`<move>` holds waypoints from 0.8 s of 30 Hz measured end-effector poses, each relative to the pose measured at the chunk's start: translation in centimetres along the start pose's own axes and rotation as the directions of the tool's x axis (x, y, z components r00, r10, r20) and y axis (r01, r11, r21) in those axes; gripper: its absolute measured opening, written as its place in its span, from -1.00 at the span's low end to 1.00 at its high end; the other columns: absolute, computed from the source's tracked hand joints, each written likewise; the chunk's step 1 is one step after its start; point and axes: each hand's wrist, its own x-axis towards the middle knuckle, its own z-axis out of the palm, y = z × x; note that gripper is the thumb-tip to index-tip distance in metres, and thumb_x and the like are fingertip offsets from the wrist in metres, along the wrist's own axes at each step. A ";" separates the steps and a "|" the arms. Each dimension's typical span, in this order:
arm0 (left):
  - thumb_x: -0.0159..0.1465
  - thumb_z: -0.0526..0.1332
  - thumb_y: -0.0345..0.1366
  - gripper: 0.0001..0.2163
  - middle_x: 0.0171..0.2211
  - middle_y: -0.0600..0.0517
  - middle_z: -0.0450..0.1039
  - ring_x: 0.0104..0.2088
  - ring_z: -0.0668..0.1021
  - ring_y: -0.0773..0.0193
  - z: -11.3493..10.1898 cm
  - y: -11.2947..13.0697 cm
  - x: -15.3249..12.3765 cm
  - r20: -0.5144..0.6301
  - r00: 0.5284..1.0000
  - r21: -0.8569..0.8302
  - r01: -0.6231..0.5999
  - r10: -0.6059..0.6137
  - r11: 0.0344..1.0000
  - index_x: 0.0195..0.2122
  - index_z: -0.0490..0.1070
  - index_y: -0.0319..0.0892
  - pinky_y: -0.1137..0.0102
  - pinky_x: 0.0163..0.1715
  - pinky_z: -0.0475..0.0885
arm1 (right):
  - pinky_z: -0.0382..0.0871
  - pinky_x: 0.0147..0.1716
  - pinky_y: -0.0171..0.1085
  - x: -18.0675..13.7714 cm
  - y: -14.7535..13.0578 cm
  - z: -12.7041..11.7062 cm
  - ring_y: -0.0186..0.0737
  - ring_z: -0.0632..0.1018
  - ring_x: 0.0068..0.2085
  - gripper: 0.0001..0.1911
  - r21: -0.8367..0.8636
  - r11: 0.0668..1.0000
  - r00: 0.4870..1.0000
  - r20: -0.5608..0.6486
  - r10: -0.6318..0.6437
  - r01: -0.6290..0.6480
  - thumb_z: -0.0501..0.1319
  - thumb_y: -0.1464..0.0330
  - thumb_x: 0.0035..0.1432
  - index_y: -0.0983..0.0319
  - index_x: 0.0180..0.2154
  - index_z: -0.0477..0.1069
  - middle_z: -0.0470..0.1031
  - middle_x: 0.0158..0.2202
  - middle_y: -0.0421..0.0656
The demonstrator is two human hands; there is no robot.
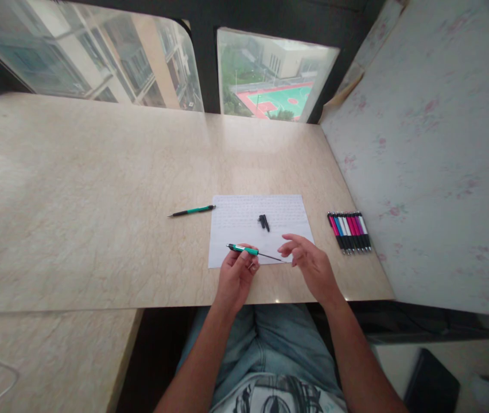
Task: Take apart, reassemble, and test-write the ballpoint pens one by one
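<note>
Soft gray daylight comes in through the windows (111,57); the table (98,183) is bright, with a pale shine by them; shadows are faint; the window frame (205,69) looks very dark; the wall (434,189) leans and looks stretched; the bottom right corner is blurry; the green pen (244,249) in the left hand (236,278) looks fairly clear; the writing on the paper (227,229) is too tiny to read.
</note>
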 end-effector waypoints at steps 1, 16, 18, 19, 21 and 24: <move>0.11 0.43 -0.34 -0.80 -0.28 -0.01 0.54 -0.42 0.49 0.45 0.0 0.0 0.1 -0.001 1.000 -0.018 0.005 -0.005 1.000 -0.25 0.52 -0.22 0.49 -0.35 0.40 | 0.44 -0.42 -0.28 0.6 0.7 0.0 -0.19 0.58 -0.27 -0.60 0.023 1.000 1.000 -0.021 0.013 -0.013 -0.03 0.18 0.35 0.22 0.03 0.41 0.59 -0.22 -0.06; 0.10 0.44 -0.34 -0.77 -0.29 0.00 0.54 -0.43 0.49 0.45 -0.1 0.2 0.2 0.001 0.999 -0.065 0.048 -0.048 0.997 -0.24 0.51 -0.22 0.50 -0.38 0.40 | 0.32 -0.24 -0.25 7.4 3.9 2.8 -0.15 0.53 -0.23 -0.59 -0.712 0.701 0.995 0.096 0.023 0.052 0.11 0.42 0.21 0.16 0.08 0.44 0.56 -0.19 -0.07; 0.10 0.43 -0.34 -0.78 -0.28 -0.01 0.54 -0.43 0.49 0.45 -0.2 0.1 0.2 0.000 0.999 -0.060 0.051 -0.051 0.997 -0.23 0.51 -0.21 0.50 -0.38 0.41 | 0.31 -0.26 -0.26 7.4 3.8 2.8 -0.16 0.53 -0.24 -0.61 -0.719 0.693 0.995 0.095 0.027 0.050 0.12 0.42 0.21 0.15 0.07 0.46 0.56 -0.19 -0.07; 0.10 0.43 -0.33 -0.78 -0.28 -0.01 0.54 -0.43 0.49 0.45 -0.2 0.1 0.2 -0.001 0.999 -0.056 0.054 -0.054 0.997 -0.23 0.50 -0.21 0.49 -0.38 0.41 | 0.31 -0.26 -0.27 7.4 3.7 2.8 -0.17 0.53 -0.24 -0.61 -0.722 0.690 0.995 0.094 0.028 0.049 0.12 0.43 0.21 0.15 0.06 0.46 0.56 -0.19 -0.08; 0.11 0.43 -0.33 -0.78 -0.28 0.00 0.54 -0.43 0.49 0.44 -0.3 0.0 0.2 0.001 0.998 -0.049 0.058 -0.058 0.997 -0.23 0.50 -0.20 0.49 -0.38 0.41 | 0.31 -0.28 -0.28 7.4 3.5 2.9 -0.18 0.53 -0.25 -0.61 -0.726 0.686 0.995 0.101 0.027 0.055 0.11 0.43 0.22 0.14 0.07 0.45 0.56 -0.20 -0.08; 0.11 0.43 -0.32 -0.78 -0.28 -0.01 0.54 -0.42 0.50 0.44 -0.3 0.0 0.3 0.005 0.998 -0.042 0.056 -0.056 0.998 -0.24 0.50 -0.21 0.49 -0.37 0.41 | 0.30 -0.28 -0.28 7.5 3.3 3.1 -0.19 0.53 -0.26 -0.63 -0.722 0.689 0.994 0.111 0.023 0.065 0.10 0.42 0.23 0.13 0.05 0.46 0.56 -0.21 -0.10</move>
